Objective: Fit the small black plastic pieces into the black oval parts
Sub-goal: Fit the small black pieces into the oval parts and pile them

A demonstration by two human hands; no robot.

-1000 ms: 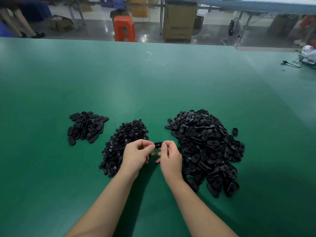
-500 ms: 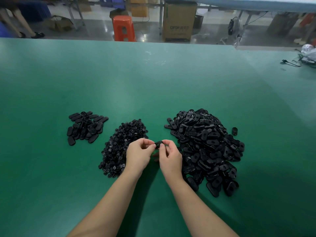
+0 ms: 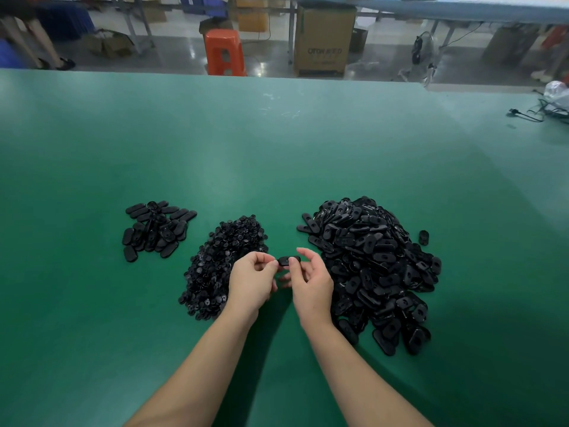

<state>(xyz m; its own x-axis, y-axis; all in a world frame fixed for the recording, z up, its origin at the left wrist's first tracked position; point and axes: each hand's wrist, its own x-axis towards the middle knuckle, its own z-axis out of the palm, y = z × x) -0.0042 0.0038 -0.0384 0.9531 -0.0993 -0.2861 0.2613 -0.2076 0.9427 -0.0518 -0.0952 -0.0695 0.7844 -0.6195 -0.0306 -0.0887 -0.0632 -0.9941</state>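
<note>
Both hands hover just above the green table (image 3: 277, 155), meeting between two heaps. The left hand (image 3: 251, 280) has its fingers curled in, and its thumb and forefinger pinch the left end of one black oval part (image 3: 288, 260). The right hand (image 3: 311, 283) holds the other end of the same oval with its thumb tip, while its remaining fingers arch loosely above, the forefinger raised over the part. The oval lies level between the two hands, lifted off the table. Whether a small piece already sits in it cannot be made out.

Just left of the left hand, partly hidden by its wrist, lies the pile of small pieces (image 3: 221, 266). Immediately right of the right hand rises the big heap of ovals (image 3: 375, 266), its near edge touching the right forearm's outline. One stray oval (image 3: 423, 237) lies apart beyond that heap's far right side. Further left of the left hand, well past the small pieces, sits a small flat group of ovals (image 3: 155, 229).

Beyond the table's far edge, ahead of both hands, stand an orange stool (image 3: 224, 52) and a cardboard box (image 3: 323, 41). Far off to the right, black cables (image 3: 535, 114) trail on the table.
</note>
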